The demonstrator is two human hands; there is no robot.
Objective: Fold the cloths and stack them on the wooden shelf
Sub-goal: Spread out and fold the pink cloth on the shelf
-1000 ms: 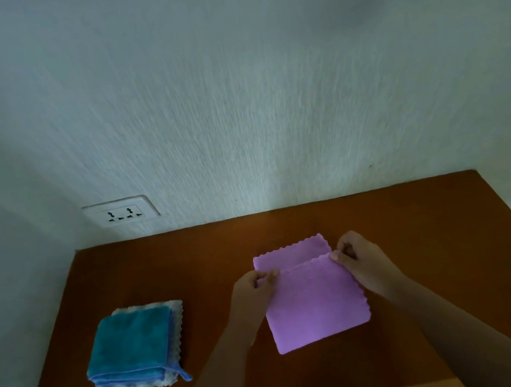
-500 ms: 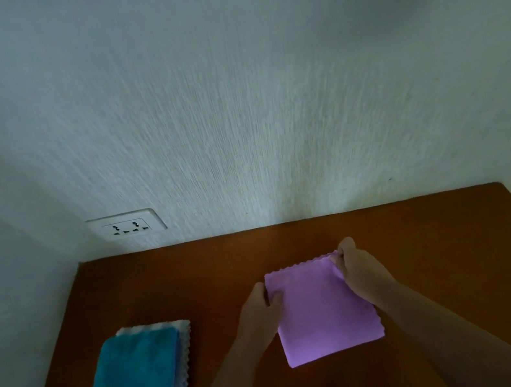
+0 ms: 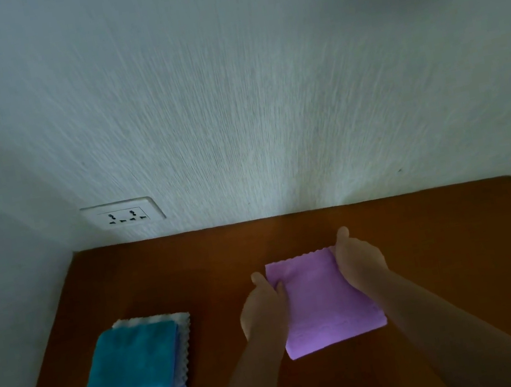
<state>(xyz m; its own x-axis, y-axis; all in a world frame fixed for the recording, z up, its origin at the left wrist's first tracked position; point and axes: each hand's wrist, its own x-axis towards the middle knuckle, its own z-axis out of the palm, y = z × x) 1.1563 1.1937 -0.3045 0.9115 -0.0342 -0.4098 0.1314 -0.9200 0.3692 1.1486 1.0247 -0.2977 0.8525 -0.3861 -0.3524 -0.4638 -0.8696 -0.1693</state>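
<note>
A brown wooden shelf (image 3: 444, 245) carries a folded purple square cloth (image 3: 325, 304) between both hands. Well left of the left hand (image 3: 262, 308), a folded teal cloth (image 3: 134, 364) lies on a white scalloped cloth (image 3: 184, 325). The left fingers (image 3: 257, 277) pinch the purple cloth's left edge; the right hand (image 3: 360, 260) covers its far right corner, and I cannot tell its grip.

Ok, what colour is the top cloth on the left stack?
Teal. The top cloth, blue-edged, lies on a white cloth; head view shows it.

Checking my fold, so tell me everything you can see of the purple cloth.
The purple cloth is soft, fleecy-looking fabric with a scalloped far edge, folded into a rectangle, lying flat on the wooden shelf. The left hand pinches its left edge near the far corner; the right hand holds its far right corner.
</note>
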